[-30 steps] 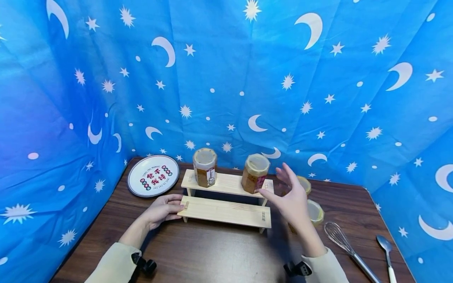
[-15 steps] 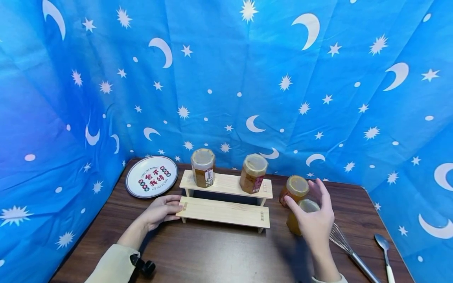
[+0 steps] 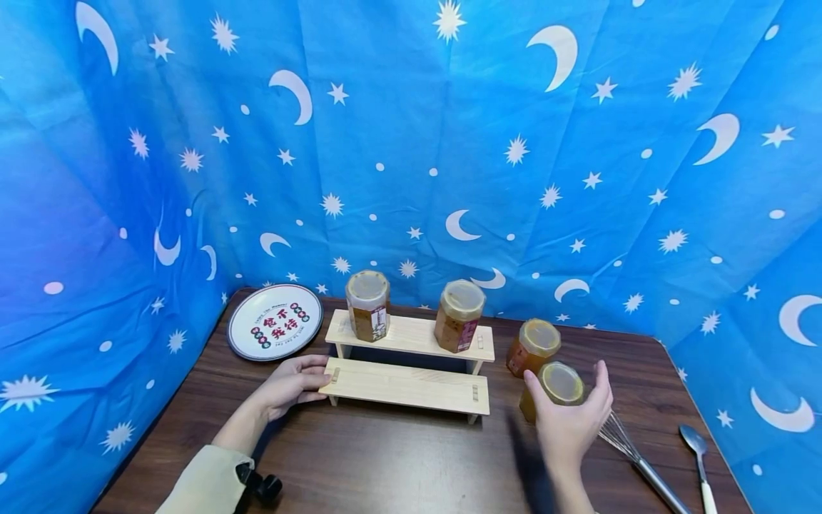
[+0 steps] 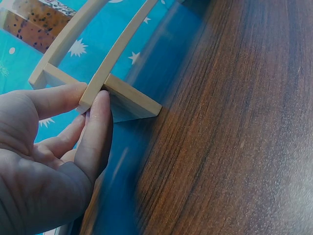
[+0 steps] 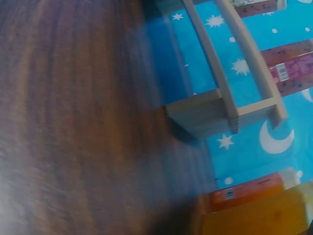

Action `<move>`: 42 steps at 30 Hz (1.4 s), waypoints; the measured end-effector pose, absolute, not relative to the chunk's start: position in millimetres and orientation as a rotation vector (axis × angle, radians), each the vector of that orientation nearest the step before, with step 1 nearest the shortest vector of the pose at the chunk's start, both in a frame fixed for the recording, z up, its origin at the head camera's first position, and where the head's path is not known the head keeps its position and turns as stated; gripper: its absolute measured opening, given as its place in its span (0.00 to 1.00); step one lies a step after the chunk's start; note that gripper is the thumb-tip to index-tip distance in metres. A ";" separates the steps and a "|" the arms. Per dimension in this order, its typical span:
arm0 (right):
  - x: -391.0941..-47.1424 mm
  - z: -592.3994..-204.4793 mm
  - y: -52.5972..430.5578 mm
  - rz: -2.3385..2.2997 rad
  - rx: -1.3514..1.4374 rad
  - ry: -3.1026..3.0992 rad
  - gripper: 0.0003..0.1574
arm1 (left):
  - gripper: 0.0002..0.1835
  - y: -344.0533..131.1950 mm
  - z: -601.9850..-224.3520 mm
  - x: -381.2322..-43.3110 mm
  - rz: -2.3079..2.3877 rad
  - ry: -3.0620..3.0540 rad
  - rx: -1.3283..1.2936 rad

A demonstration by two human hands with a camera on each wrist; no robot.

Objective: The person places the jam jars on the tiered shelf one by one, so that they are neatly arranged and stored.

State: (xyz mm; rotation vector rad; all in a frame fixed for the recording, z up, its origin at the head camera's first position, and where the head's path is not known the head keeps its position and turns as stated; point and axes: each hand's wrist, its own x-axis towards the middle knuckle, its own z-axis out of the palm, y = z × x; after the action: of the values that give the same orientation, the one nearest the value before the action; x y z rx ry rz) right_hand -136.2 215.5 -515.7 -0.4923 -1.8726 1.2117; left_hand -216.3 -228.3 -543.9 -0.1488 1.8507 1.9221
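Observation:
A two-step wooden rack [image 3: 411, 385] stands on the table, its lower step in front. My left hand [image 3: 297, 385] pinches the left end of that step; in the left wrist view the thumb and a finger [image 4: 95, 139] lie on either side of the board's corner. My right hand [image 3: 570, 421] is spread behind a yellowish jar [image 3: 561, 383], thumb near the lid's left side and fingers off to its right. An orange jar [image 3: 534, 346] stands just beyond it. Two lidded jars sit on the upper step, a left jar [image 3: 369, 307] and a right jar [image 3: 459, 318].
A white plate [image 3: 239, 335] with red characters lies at the back left. To the right are a whisk [image 3: 642, 457] and a spoon [image 3: 700, 457]. A blue curtain [image 3: 398, 128] with moons and stars surrounds the dark wooden table [image 3: 398, 464].
My right hand has moved away from the right jar on the upper step, to the right and down to the yellowish jar. My left hand stays on the rack.

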 end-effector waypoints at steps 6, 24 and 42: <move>-136.3 -535.0 216.3 1.228 -0.574 -1.899 0.72 | 0.35 -228.6 -544.6 -216.4 1.923 1.850 -0.151; -137.1 -557.9 223.8 1.391 -0.650 -2.013 0.73 | 0.35 -229.1 -543.9 -216.8 1.920 1.850 -0.135; -137.3 -560.9 227.7 1.345 -0.669 -2.006 0.58 | 0.34 -228.0 -543.7 -216.1 1.918 1.870 -0.149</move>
State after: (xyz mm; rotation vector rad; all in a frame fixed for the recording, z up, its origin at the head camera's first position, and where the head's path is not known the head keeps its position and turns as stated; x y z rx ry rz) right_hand -137.3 227.7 -560.9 -0.6695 -2.0057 1.3448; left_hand -216.1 -228.0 -543.7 -0.1487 1.8703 1.9182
